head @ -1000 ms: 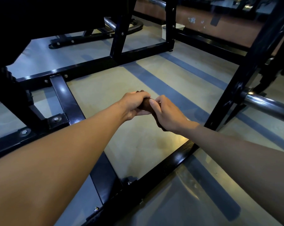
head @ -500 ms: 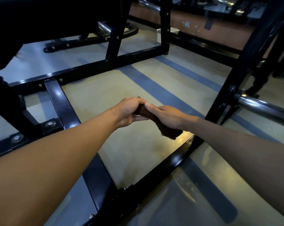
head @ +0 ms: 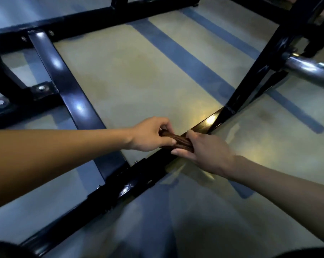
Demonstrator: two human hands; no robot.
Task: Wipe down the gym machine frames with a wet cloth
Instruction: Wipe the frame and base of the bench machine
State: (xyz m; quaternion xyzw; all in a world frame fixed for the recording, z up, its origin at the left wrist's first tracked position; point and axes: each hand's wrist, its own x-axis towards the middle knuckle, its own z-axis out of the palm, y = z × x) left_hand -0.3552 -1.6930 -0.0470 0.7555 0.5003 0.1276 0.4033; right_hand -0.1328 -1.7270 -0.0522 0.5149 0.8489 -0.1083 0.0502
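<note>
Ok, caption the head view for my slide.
Left hand and right hand grip a twisted brown cloth over the black floor frame bar.

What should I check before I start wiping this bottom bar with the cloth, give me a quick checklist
1. Cloth in hand: ok, twisted into a roll between both hands.
2. Left hand grip: ok, fingers curled round one end.
3. Right hand grip: ok, holds the other end.
4. Cloth opened flat for wiping: not ok, it is twisted tight.
5. Cloth wet enough, not dripping: cannot tell.
6. Bottom frame bar within reach: ok, it runs right under the hands; whether the cloth touches it, cannot tell.
</note>
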